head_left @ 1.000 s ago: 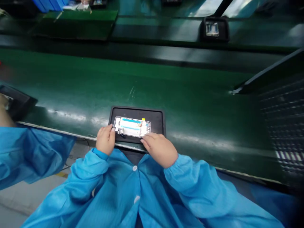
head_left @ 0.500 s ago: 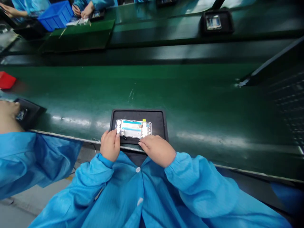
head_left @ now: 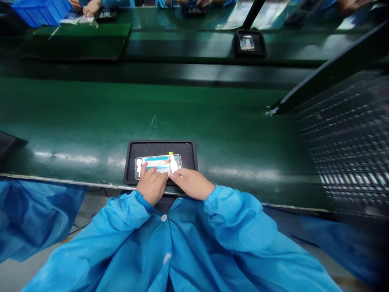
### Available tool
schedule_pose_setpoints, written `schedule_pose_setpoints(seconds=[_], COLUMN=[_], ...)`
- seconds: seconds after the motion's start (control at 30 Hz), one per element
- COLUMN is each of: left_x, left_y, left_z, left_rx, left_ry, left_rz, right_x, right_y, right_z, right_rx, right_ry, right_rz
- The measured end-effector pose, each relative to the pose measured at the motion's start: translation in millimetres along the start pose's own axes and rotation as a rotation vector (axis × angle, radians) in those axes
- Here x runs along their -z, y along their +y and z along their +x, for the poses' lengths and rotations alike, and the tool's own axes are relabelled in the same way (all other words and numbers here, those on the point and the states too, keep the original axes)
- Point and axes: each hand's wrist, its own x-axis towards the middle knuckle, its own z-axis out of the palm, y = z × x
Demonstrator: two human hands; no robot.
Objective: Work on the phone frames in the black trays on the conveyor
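Note:
An opened phone point(head_left: 156, 160), its white and blue inside showing, lies in a shallow black tray point(head_left: 130, 152) close to the front edge of the bench. Over the phone's lower edge is my left hand point(head_left: 152, 186), its fingers spread and resting on the phone. My right hand point(head_left: 193, 183) has thumb and fingers pinched together at the phone's lower right edge, almost touching my left fingertips. What lies in that pinch is too small and covered to make out. A yellow tab point(head_left: 170, 153) sticks out from the phone's far edge.
The green bench point(head_left: 227, 121) runs across the view. At right stand a slanted dark post point(head_left: 304, 85) and a perforated panel point(head_left: 349, 138). Across the bench are another black tray point(head_left: 264, 50), a blue bin point(head_left: 42, 12) and co-workers' hands point(head_left: 92, 7). A dark tray point(head_left: 10, 142) lies at left.
My left hand has moved right along the phone, its fingers now spread over it, close to my right hand. The small silver-and-black part beside it is out of sight. The view has swung right.

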Motion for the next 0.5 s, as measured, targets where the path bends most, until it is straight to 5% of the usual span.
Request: schedule_pose_setpoints(seconds=[0.1, 0.27, 0.5], left_x=[-1.7, -6.4, -1.9], left_y=[3.0, 10.4, 11.4], left_z=[5.8, 12.7, 18.2], left_rx=[0.016, 0.024, 0.045], left_ry=[-0.024, -0.240, -0.421], left_rz=[0.015, 0.064, 0.035], right_x=[-0.8, -4.0, -33.3], right_y=[8.6, 22.8, 36.1], right_z=[3.5, 6.6, 9.2], right_rx=[-0.096, -0.211, 0.143], right_ry=[0.233, 0.673, 0.911], right_rz=[0.220, 0.594, 0.511])
